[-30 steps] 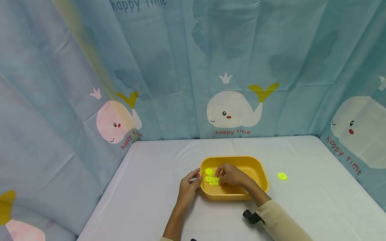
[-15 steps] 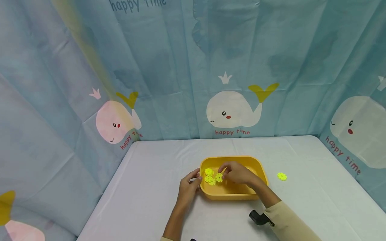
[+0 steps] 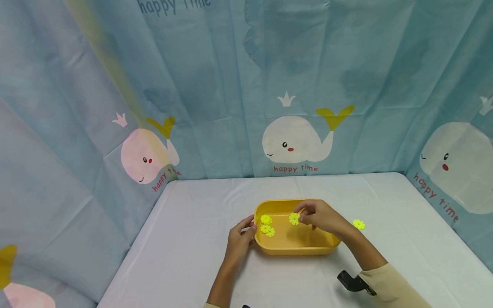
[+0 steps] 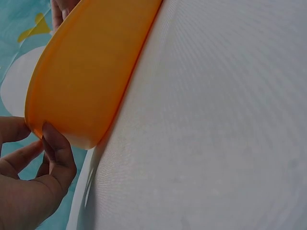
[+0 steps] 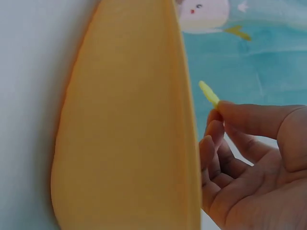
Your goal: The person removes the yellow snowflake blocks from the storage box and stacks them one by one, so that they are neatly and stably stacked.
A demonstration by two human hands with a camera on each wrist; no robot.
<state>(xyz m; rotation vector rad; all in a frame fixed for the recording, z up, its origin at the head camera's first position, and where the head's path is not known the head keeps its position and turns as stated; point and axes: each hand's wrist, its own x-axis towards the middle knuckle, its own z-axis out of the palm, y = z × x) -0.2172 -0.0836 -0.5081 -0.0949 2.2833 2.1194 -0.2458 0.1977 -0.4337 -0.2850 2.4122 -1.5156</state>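
Note:
A yellow plastic tray [image 3: 296, 250] stands on the table. My left hand [image 3: 239, 244] is at its left end, thumb and fingers holding the edge; the left wrist view shows the bent thumb [image 4: 58, 148] against the outer wall. Over the tray's right half, my right hand [image 3: 323, 217] pinches a neon-yellow snowflake disc [image 3: 294, 219] between thumb and fingers. The right wrist view shows that disc [image 5: 208, 94] edge-on, above the tray rim. Several similar discs [image 3: 266, 225] lie clustered at the tray's left inside.
One more neon-yellow disc [image 3: 358, 224] lies on the white tablecloth [image 3: 192, 239] right of the tray, near the right forearm. A blue curtain [image 3: 215, 128] with whale prints surrounds the table. A black device [image 3: 354, 282] sits at the right wrist.
My right hand has lifted one disc off the cluster and carried it rightward over the tray. The left hand stays at the tray's left end.

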